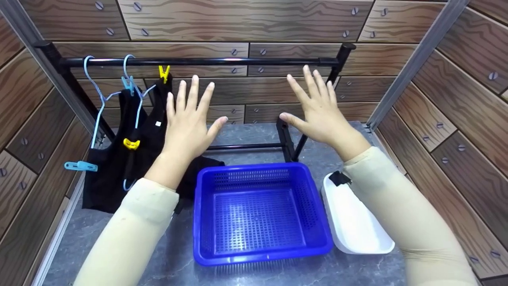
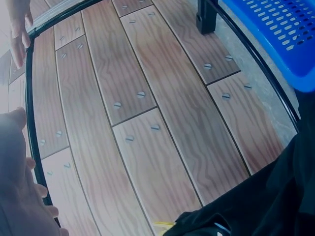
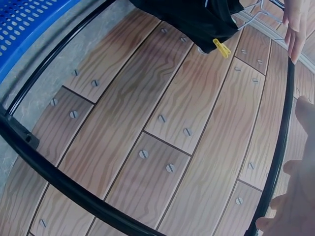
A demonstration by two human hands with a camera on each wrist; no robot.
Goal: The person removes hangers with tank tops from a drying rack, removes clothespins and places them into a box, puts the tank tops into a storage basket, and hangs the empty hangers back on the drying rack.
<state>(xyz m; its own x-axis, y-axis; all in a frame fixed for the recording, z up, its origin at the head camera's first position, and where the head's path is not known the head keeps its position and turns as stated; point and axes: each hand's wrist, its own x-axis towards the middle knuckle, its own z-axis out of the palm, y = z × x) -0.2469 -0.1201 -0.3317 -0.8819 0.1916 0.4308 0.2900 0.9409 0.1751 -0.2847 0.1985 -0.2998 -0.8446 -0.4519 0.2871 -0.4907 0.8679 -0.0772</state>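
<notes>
Both hands are raised with fingers spread and nothing in them. My left hand [image 1: 186, 131] is in front of the black garments [image 1: 105, 171], overlapping their right side in the head view. My right hand [image 1: 319, 115] is near the right upright of the black rack, below its rail [image 1: 222, 62]. Light blue hangers [image 1: 104, 98] hook over the rail's left end and carry the garments. A yellow clip [image 1: 164, 74] grips a strap, and another yellow clip [image 1: 131, 144] sits lower. One blue clip [image 1: 81, 166] is at the garment's left edge.
A blue perforated basket [image 1: 262, 258] stands on the grey surface [image 1: 170, 266] below the hands. Right of it is a white tray [image 1: 359, 226], with a small black piece [image 1: 339, 178] at its far end. Wood-patterned walls [image 1: 246, 20] enclose the back and sides.
</notes>
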